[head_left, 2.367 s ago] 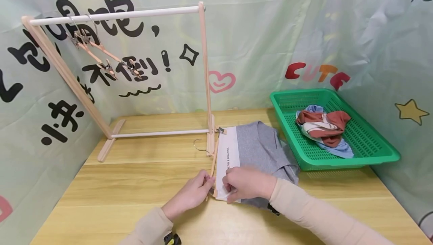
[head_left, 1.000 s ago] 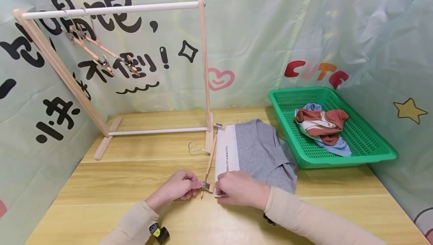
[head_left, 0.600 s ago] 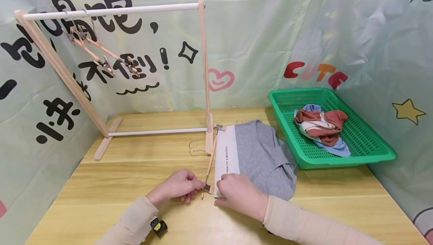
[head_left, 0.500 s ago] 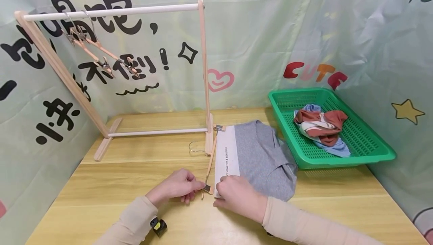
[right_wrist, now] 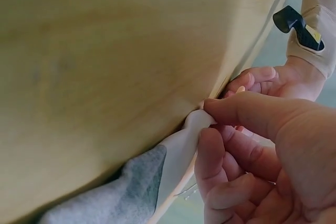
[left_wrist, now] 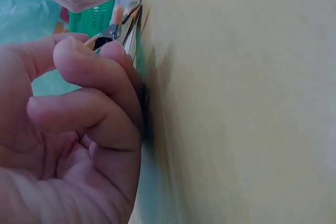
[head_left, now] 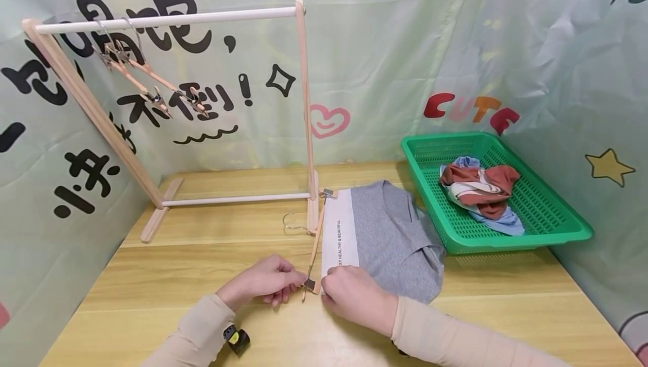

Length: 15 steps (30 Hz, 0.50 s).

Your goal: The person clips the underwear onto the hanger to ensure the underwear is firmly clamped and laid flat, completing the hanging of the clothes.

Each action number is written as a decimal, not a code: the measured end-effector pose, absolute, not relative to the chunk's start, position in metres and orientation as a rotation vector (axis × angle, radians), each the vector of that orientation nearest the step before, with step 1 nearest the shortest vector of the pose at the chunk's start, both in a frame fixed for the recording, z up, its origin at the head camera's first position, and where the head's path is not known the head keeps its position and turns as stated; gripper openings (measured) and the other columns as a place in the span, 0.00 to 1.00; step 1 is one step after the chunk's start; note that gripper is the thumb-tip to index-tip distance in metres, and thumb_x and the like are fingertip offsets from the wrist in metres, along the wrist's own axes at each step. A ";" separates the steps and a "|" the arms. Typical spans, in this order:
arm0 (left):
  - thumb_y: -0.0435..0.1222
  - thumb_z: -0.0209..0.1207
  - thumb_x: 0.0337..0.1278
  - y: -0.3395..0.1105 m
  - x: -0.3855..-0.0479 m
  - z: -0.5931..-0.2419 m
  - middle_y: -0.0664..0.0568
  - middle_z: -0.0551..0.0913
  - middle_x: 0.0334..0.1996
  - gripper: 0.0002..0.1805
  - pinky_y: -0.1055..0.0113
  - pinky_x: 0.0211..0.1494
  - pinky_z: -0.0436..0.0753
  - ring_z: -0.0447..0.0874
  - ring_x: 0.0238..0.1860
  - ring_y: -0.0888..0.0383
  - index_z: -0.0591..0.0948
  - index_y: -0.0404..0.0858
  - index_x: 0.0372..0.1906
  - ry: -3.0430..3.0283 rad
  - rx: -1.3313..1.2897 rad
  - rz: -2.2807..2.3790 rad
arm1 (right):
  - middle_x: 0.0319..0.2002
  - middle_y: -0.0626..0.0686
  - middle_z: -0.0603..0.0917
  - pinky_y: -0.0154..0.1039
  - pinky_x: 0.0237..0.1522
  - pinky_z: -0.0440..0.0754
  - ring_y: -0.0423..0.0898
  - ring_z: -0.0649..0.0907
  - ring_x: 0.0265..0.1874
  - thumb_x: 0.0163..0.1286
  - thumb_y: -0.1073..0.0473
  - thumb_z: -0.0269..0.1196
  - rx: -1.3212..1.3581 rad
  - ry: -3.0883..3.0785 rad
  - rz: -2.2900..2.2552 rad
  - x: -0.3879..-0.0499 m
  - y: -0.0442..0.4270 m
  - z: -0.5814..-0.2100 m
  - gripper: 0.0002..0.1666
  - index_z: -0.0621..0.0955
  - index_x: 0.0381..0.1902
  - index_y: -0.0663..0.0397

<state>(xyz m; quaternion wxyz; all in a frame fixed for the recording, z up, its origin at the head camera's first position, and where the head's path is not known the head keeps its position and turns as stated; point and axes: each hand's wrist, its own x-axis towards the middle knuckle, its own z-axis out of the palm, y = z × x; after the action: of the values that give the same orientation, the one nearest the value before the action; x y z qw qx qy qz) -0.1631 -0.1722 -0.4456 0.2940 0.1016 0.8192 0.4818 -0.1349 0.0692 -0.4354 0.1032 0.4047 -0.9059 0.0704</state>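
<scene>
A clip hanger (head_left: 316,243) lies on the table with its hook (head_left: 292,224) pointing left. Beside it are grey underpants (head_left: 392,226) with a wide white waistband (head_left: 340,226) bearing printed text. The hanger's far clip (head_left: 329,193) sits at the waistband's far corner. My left hand (head_left: 268,281) pinches the near clip (head_left: 310,285) between thumb and fingers; this clip also shows in the left wrist view (left_wrist: 107,35). With thumb and forefinger my right hand (head_left: 356,296) pinches the waistband's near corner, seen as white cloth (right_wrist: 195,124) in the right wrist view. The corner's edge is mostly hidden by that hand.
Behind the hands, a wooden garment rack (head_left: 305,102) carries two clip hangers (head_left: 152,83) on its top bar (head_left: 212,16). On the right stands a green basket (head_left: 562,232) with crumpled rust-red, white and blue clothes (head_left: 481,187). Printed cloth walls (head_left: 374,63) enclose the table.
The left hand drew the near clip leftward off the waistband edge, and it now sits slightly closer to the corner again. The right hand slid left to the near corner.
</scene>
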 end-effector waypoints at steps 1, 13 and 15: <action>0.49 0.66 0.71 -0.173 -0.163 -0.446 0.54 0.80 0.16 0.22 0.77 0.14 0.65 0.72 0.11 0.65 0.84 0.35 0.29 2.178 0.278 1.281 | 0.19 0.44 0.79 0.34 0.17 0.73 0.38 0.73 0.16 0.60 0.62 0.74 1.197 -2.671 0.206 -0.135 0.069 -0.436 0.13 0.83 0.19 0.49; 0.47 0.62 0.70 -0.172 -0.164 -0.448 0.58 0.73 0.13 0.19 0.76 0.14 0.62 0.63 0.11 0.66 0.81 0.40 0.25 2.182 0.323 1.225 | 0.18 0.42 0.79 0.33 0.18 0.74 0.36 0.75 0.17 0.56 0.66 0.75 1.229 -2.647 0.283 -0.136 0.073 -0.437 0.18 0.77 0.17 0.46; 0.46 0.62 0.69 -0.172 -0.164 -0.448 0.58 0.74 0.13 0.19 0.76 0.14 0.62 0.64 0.11 0.66 0.81 0.40 0.25 2.177 0.327 1.218 | 0.17 0.41 0.78 0.33 0.18 0.73 0.36 0.74 0.17 0.54 0.67 0.74 1.230 -2.645 0.301 -0.137 0.074 -0.438 0.19 0.77 0.16 0.45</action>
<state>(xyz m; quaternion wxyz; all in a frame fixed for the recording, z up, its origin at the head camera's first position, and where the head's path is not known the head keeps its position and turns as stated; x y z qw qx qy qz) -0.1639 -0.1722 -0.4479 0.3077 0.1236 0.8234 0.4604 -0.1367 0.0737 -0.4376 0.1043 0.4172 -0.8970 0.1021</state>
